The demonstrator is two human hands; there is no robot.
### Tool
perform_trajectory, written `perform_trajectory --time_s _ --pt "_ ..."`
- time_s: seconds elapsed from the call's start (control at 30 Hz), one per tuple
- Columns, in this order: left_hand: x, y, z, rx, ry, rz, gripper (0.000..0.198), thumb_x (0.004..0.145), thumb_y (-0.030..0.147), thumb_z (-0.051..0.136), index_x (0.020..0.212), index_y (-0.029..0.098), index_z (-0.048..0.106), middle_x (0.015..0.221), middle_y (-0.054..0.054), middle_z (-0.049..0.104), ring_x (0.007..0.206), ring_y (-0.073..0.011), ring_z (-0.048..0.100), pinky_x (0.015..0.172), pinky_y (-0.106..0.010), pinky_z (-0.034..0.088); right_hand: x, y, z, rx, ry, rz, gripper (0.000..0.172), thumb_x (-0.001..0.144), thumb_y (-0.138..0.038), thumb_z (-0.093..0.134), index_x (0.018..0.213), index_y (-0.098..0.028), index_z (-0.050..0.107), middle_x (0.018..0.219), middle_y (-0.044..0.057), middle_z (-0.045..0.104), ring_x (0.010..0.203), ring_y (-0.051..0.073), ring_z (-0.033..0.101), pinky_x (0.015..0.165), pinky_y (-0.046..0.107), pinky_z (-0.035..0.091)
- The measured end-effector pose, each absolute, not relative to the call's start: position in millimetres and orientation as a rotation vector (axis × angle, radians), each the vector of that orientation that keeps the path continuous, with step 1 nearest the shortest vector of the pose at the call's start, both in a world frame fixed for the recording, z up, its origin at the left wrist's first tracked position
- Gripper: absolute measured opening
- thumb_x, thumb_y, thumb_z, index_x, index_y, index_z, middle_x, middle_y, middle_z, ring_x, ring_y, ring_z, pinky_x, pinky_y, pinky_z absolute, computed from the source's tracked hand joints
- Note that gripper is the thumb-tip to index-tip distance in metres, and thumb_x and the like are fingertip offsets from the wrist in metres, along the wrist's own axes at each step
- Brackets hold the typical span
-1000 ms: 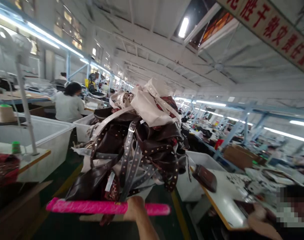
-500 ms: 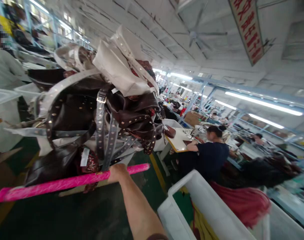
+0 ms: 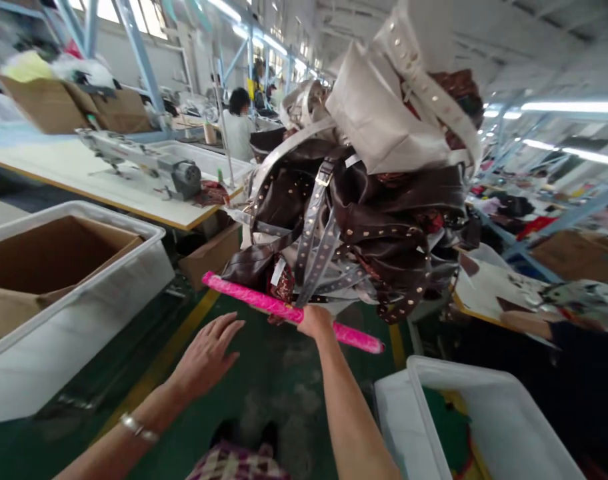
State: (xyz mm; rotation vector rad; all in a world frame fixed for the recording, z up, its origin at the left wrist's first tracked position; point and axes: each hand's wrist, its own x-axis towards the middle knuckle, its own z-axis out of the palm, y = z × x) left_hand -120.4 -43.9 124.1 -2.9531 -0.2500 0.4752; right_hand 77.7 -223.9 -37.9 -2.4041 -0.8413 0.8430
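My right hand (image 3: 316, 321) is wrapped round a bright pink bar (image 3: 264, 300), at the near side of a big heap of bags. The dark brown bags (image 3: 394, 213) have studded straps, and a pale cream bag (image 3: 379, 113) lies on top. What carries the heap is hidden beneath it. My left hand (image 3: 209, 350) is held in the air below the bar's left end, fingers apart, touching nothing.
At left, a white bin (image 3: 99, 313) holds a cardboard box, behind it a table with a sewing machine (image 3: 149, 163). Another white bin (image 3: 504, 400) with green and yellow cloth is at lower right. A person in dark clothes (image 3: 584, 373) is at the right edge.
The view has swung left, so the heap appears further right. My left hand has come into view. My right hand still grips the pink bar, which now slants down to the right.
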Motion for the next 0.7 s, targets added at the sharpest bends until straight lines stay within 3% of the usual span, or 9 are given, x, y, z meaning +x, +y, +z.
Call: perform_trajectory --time_s 0.07,0.17,0.3,0.4,0.57,0.7 --pt "-62 -53 111 -2.887 -0.155 0.578 0.068 0.084 0.021 0.068 0.148 0.015 0.046 0.157 -0.014 0.033 0.145 -0.0305 0.029 0.123 -0.048 0.028 78 -225 -35 -2.412 -0.821 0.833 0.030 0.075 -0.019 0.068 0.102 -0.009 0.075 0.097 0.019 0.073 0.097 0.031 0.071 0.084 0.033 0.052" --pt "6 -63 88 -2.839 -0.057 0.748 0.081 0.075 0.019 0.075 0.150 0.014 0.044 0.157 -0.015 0.034 0.145 -0.0323 0.029 0.124 -0.047 0.023 79 -226 -29 -2.431 -0.794 0.815 0.030 0.074 -0.017 0.067 0.102 -0.008 0.075 0.098 0.018 0.074 0.098 0.030 0.071 0.084 0.031 0.052" --pt "35 -50 63 -2.812 -0.036 0.961 0.064 0.075 0.019 0.070 0.136 0.006 0.055 0.137 -0.019 0.054 0.126 -0.0376 0.051 0.111 -0.051 0.039 82 -225 -26 -2.455 -0.774 0.822 0.036 0.067 -0.020 0.068 0.102 -0.014 0.076 0.097 0.015 0.075 0.097 0.035 0.071 0.085 0.038 0.055" --pt "33 -31 51 -2.827 -0.052 1.005 0.046 0.080 0.016 0.061 0.125 0.006 0.063 0.119 -0.018 0.064 0.111 -0.0372 0.060 0.099 -0.051 0.047 82 -219 -27 -2.453 -0.771 0.808 0.037 0.064 -0.019 0.068 0.099 -0.018 0.077 0.098 0.014 0.075 0.098 0.037 0.071 0.088 0.041 0.056" --pt "37 -26 45 -2.820 -0.178 1.057 0.042 0.086 0.024 0.054 0.125 0.010 0.066 0.120 -0.016 0.066 0.114 -0.0374 0.060 0.102 -0.053 0.045 83 -210 -34 -2.475 -0.712 0.848 0.036 0.057 -0.019 0.069 0.092 -0.021 0.080 0.093 0.015 0.076 0.095 0.038 0.072 0.090 0.043 0.057" --pt "49 -39 53 -2.768 -0.183 1.117 0.046 0.083 0.030 0.060 0.120 0.005 0.068 0.119 -0.020 0.066 0.115 -0.0410 0.060 0.103 -0.053 0.046 87 -213 -37 -2.466 -0.707 0.863 0.035 0.058 -0.020 0.070 0.091 -0.021 0.080 0.092 0.014 0.076 0.094 0.039 0.072 0.088 0.045 0.059"
